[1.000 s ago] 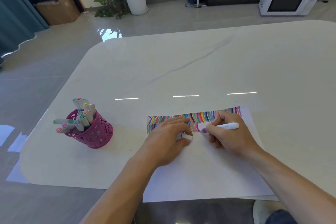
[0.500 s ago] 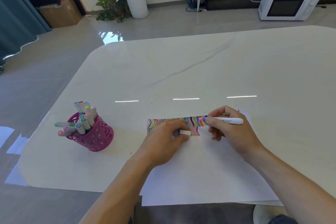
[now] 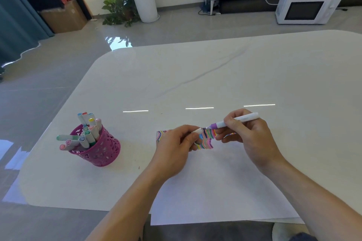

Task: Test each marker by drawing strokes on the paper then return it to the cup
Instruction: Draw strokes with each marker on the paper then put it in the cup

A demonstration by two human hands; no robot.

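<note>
My right hand (image 3: 247, 136) grips a white marker (image 3: 245, 118) with a purple collar, lifted off the paper, its tip pointing left. My left hand (image 3: 177, 146) pinches the marker's white cap (image 3: 196, 130), and the cap's end meets the marker's tip. Below them a white sheet of paper (image 3: 219, 188) lies on the table, with a band of coloured wavy strokes (image 3: 205, 140) along its far edge, partly hidden by both hands. At the left stands a magenta perforated cup (image 3: 100, 147) holding several markers.
The white marble table (image 3: 215, 76) stretches far back and right. The paper overhangs the near table edge. On the floor beyond are a potted plant (image 3: 121, 6), a white microwave (image 3: 307, 5) and a cardboard box.
My right hand lifted the marker off the strokes and raised it. My left hand left the paper and brought the cap up to the marker's tip.
</note>
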